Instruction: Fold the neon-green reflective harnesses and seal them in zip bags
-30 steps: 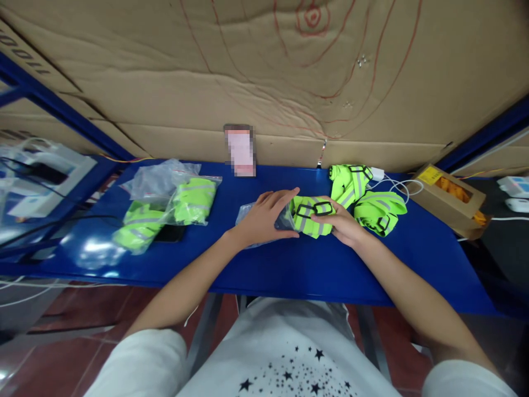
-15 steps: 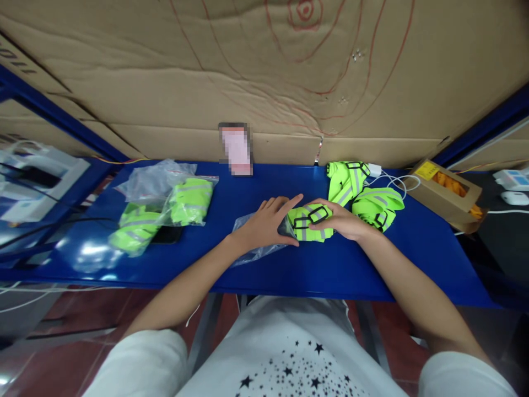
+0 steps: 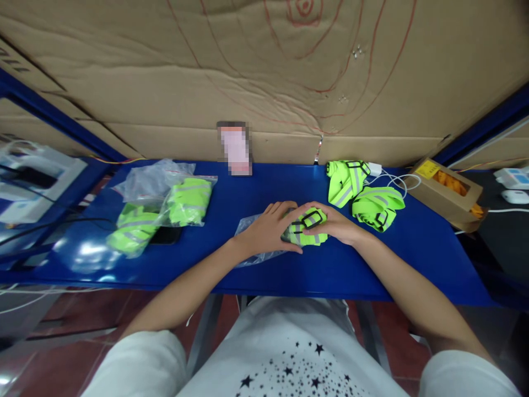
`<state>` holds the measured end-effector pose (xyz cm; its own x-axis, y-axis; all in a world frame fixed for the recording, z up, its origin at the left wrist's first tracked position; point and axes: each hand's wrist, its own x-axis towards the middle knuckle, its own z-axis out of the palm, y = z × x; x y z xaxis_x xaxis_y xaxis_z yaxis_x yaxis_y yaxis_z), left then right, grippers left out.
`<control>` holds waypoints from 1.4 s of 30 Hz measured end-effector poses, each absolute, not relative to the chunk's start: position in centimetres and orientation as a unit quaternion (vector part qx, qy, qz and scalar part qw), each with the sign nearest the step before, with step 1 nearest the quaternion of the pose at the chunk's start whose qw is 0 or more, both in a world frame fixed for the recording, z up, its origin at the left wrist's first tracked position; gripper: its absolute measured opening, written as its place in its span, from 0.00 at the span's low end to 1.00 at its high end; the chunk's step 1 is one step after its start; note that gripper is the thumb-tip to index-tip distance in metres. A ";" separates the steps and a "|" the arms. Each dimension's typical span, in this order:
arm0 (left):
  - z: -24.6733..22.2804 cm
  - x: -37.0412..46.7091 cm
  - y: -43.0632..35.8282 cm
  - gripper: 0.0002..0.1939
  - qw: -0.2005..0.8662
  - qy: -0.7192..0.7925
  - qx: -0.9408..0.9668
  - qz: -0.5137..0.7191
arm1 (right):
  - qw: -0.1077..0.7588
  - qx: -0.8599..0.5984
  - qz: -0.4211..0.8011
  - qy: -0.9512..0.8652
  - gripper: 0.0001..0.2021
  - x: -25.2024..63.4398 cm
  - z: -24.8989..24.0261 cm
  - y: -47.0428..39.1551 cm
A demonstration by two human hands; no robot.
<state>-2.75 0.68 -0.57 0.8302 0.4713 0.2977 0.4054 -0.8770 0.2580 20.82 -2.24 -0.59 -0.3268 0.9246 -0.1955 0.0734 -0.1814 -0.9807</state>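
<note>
A folded neon-yellow strap bundle [image 3: 317, 234] with grey stripes and a black buckle lies between my two hands. My right hand [image 3: 336, 223] grips its right side, the thumb by the buckle. Around the mouth of a clear plastic bag [image 3: 258, 258], my left hand [image 3: 270, 229] is curved, holding the bag with thumb and fingers spread about its opening. The bundle's left end is inside that opening. Most of the bag lies flat beneath my left hand and wrist, partly hidden.
Two loose neon bundles [image 3: 378, 208] lie at the back right beside a white cable and an open cardboard box [image 3: 444, 193]. On the left are bagged bundles [image 3: 190, 201] and clear bags [image 3: 151, 179]. A phone [image 3: 236, 149] leans at the back of the blue table [image 3: 339, 281].
My right hand has moved left with the bundle, bringing it further into the bag's mouth. My left hand has shifted slightly right and its fingers now lie closer to the bundle.
</note>
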 end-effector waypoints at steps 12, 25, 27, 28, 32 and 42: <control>-1.0 -2.3 0.4 0.60 0.091 0.240 0.948 0.187 | 0.405 -0.487 0.594 -0.496 0.39 18.9 -0.9 -3.2; -0.4 -2.5 0.2 0.54 -0.016 0.236 0.956 0.173 | 0.385 -0.437 0.604 -0.545 0.29 19.1 -0.5 -3.5; -0.3 -2.5 0.1 0.51 -0.037 0.224 0.959 0.170 | 0.402 -0.435 0.622 -0.513 0.31 18.9 -0.5 -3.6; -0.2 -2.5 0.1 0.49 -0.051 0.217 0.961 0.166 | 0.422 -0.443 0.629 -0.479 0.33 18.7 -0.7 -3.7; 0.1 -2.1 0.0 0.43 -0.101 0.215 0.960 0.147 | 0.519 -0.496 0.632 -0.291 0.36 17.3 -1.5 -3.8; 0.0 -1.7 -0.5 0.41 -0.054 0.283 0.946 0.148 | 0.516 -0.481 0.547 -0.451 0.26 17.2 -2.1 -3.7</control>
